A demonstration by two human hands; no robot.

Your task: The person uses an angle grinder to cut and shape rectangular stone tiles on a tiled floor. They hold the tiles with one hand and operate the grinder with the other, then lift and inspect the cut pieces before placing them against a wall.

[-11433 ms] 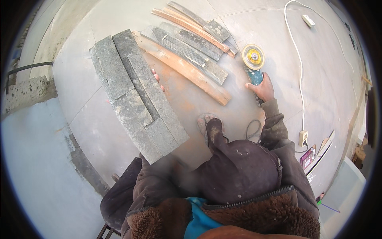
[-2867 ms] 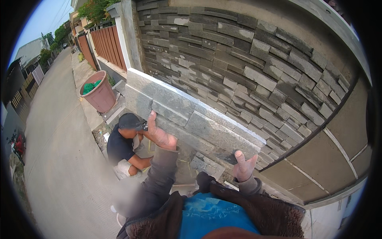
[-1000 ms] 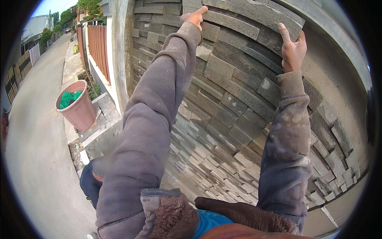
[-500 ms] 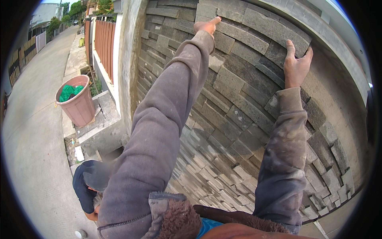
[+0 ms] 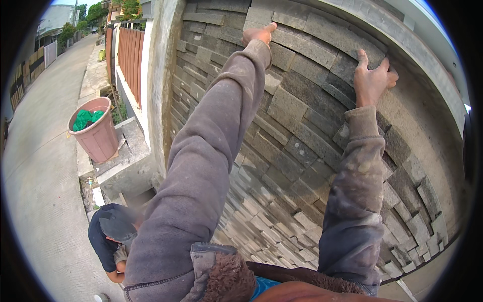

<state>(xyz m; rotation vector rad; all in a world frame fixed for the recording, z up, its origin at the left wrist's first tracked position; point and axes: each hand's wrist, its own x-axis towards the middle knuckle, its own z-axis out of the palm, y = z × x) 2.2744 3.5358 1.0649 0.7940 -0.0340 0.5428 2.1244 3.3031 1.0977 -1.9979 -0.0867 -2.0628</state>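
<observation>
A wall of rough grey stone tiles [image 5: 289,103], laid in uneven courses, fills the space ahead of me. Along its upper right edge lies a long stone tile [image 5: 329,34]. My right hand [image 5: 371,83] is at that tile's right end, thumb against the face and the other fingers bent round the lower corner. Farther left, my left hand [image 5: 257,35] rests on the upper tiles, one digit stretched out near a joint and the other fingers partly hidden. Both arms reach up in dusty grey-brown sleeves.
At left, a pink bin [image 5: 93,133] with green plastic inside stands on a concrete ledge [image 5: 128,168]. A person in a dark cap [image 5: 116,226] crouches below, beside my left arm. A concrete pillar [image 5: 163,65] borders the tiles; bare plaster [image 5: 422,118] lies to their right.
My right hand has shifted a little at the tile's end, its fingers now bent more round the corner. The tile's right end sits slightly farther left in view. My left hand has barely moved.
</observation>
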